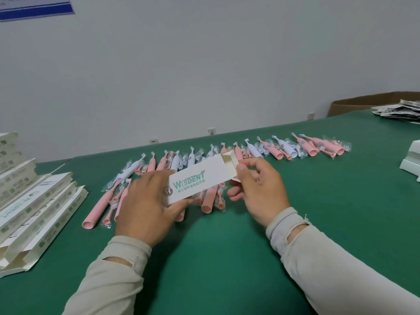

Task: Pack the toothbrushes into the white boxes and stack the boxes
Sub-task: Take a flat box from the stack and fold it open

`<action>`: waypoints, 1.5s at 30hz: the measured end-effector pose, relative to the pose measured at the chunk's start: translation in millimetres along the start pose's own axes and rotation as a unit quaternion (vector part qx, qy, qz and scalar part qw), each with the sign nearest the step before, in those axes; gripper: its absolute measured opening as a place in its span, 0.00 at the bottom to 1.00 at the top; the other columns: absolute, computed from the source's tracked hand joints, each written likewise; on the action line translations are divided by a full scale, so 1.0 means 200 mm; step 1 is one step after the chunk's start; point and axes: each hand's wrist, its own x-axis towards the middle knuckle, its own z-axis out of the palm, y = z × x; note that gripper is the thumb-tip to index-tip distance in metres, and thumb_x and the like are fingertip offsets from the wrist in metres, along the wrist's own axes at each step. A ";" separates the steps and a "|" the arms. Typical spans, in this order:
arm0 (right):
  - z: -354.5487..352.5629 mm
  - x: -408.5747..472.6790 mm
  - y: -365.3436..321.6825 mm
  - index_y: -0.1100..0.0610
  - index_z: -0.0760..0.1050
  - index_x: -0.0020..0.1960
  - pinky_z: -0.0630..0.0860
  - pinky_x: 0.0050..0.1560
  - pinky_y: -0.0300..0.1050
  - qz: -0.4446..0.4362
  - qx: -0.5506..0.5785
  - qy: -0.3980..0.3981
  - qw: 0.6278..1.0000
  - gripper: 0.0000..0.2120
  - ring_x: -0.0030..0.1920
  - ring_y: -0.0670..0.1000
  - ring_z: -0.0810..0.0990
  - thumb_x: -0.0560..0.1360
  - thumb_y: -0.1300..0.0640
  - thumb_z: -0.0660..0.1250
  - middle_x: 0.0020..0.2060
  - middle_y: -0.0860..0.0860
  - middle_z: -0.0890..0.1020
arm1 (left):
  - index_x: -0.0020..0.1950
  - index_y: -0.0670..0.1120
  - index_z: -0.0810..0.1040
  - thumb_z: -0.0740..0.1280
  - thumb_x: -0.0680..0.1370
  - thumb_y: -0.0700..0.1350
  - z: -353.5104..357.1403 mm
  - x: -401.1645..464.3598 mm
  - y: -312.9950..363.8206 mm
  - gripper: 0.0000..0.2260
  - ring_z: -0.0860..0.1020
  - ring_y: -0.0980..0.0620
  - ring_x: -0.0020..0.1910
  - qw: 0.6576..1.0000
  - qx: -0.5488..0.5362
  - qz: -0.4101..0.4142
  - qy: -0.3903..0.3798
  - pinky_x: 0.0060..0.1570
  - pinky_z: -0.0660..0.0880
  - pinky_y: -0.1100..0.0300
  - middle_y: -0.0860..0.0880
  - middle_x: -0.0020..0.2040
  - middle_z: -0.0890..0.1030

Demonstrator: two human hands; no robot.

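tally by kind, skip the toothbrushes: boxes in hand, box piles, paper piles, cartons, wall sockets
Held box: 1
Box piles: 2, left pile and right pile
Printed-paper pile: 1
Brown carton: 1
Wall sockets: 3
Total: 8

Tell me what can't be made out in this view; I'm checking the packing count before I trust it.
- Head view: whether the held white printed carton has a toothbrush inside; its walls hide the interior.
- Left hand and right hand cover some pink and white bagged toothbrushes, so no count.
- The stack of white flat cartons is cut by the left edge.
- Small print on the cartons is blurred.
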 end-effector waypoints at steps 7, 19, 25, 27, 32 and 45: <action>-0.06 0.04 0.11 0.43 0.73 0.67 0.74 0.63 0.48 -0.085 -0.364 -0.050 0.926 0.18 0.55 0.45 0.75 0.80 0.58 0.61 0.60 0.41 0.76 | 0.64 0.52 0.76 0.70 0.72 0.62 -0.04 0.08 -0.10 0.24 0.72 0.43 0.56 0.988 0.065 -0.104 0.095 0.52 0.69 0.49 0.48 0.58 0.77; 0.12 0.00 0.06 0.45 0.72 0.64 0.71 0.67 0.55 -0.095 -0.542 -0.309 0.776 0.24 0.65 0.57 0.71 0.74 0.67 0.60 0.62 0.50 0.72 | 0.66 0.48 0.76 0.74 0.72 0.57 0.03 0.02 -0.11 0.26 0.71 0.42 0.62 0.990 0.038 -0.109 0.082 0.62 0.68 0.47 0.46 0.62 0.76; 0.09 0.01 0.04 0.46 0.72 0.66 0.68 0.65 0.50 -0.181 -0.607 -0.306 0.710 0.19 0.61 0.53 0.70 0.79 0.62 0.62 0.61 0.45 0.75 | 0.66 0.49 0.75 0.73 0.72 0.58 0.02 0.01 -0.12 0.25 0.70 0.43 0.62 0.990 0.036 -0.114 0.072 0.63 0.68 0.47 0.47 0.62 0.76; 0.06 0.01 0.03 0.46 0.74 0.64 0.69 0.63 0.51 -0.179 -0.618 -0.300 0.704 0.15 0.59 0.53 0.70 0.80 0.60 0.62 0.60 0.45 0.76 | 0.66 0.50 0.75 0.73 0.72 0.58 0.02 0.01 -0.12 0.25 0.70 0.43 0.62 0.991 0.039 -0.112 0.069 0.63 0.68 0.47 0.47 0.62 0.76; -0.03 -0.05 -0.01 0.46 0.75 0.60 0.71 0.62 0.52 -0.153 -0.624 -0.321 0.696 0.11 0.57 0.53 0.69 0.81 0.58 0.61 0.57 0.45 0.76 | 0.65 0.48 0.75 0.74 0.72 0.58 0.02 0.00 -0.11 0.25 0.70 0.42 0.61 0.991 0.041 -0.107 0.062 0.61 0.69 0.46 0.46 0.62 0.76; -0.07 0.06 -0.02 0.48 0.75 0.62 0.72 0.63 0.51 -0.140 -0.666 -0.349 0.645 0.19 0.61 0.53 0.72 0.76 0.65 0.59 0.57 0.47 0.79 | 0.63 0.49 0.75 0.72 0.70 0.60 0.04 0.00 -0.11 0.26 0.71 0.40 0.60 0.995 0.050 -0.077 0.033 0.61 0.68 0.45 0.46 0.63 0.75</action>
